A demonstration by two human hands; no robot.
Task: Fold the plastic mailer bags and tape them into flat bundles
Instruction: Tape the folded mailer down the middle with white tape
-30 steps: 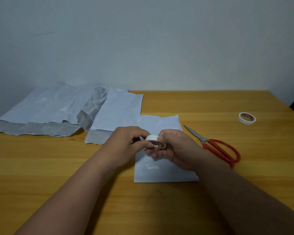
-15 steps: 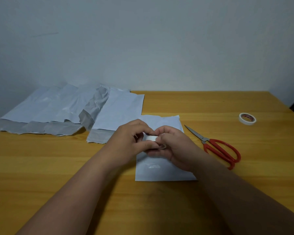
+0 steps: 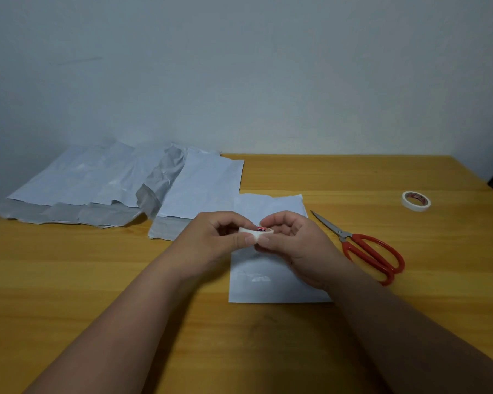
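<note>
We've got a small tape roll (image 3: 256, 232) pinched between both hands above the folded mailer bag (image 3: 268, 277), which lies flat on the wooden counter (image 3: 97, 280). Our left hand (image 3: 211, 243) grips it with curled fingers and the thumb on its near edge; our right hand (image 3: 296, 245) curls around its other side. Loose mailer bags (image 3: 97, 183) sit spread out at the back left. Red-handled scissors (image 3: 365, 248) lie just right of the folded bag, and a second tape roll (image 3: 416, 201) sits farther right.
</note>
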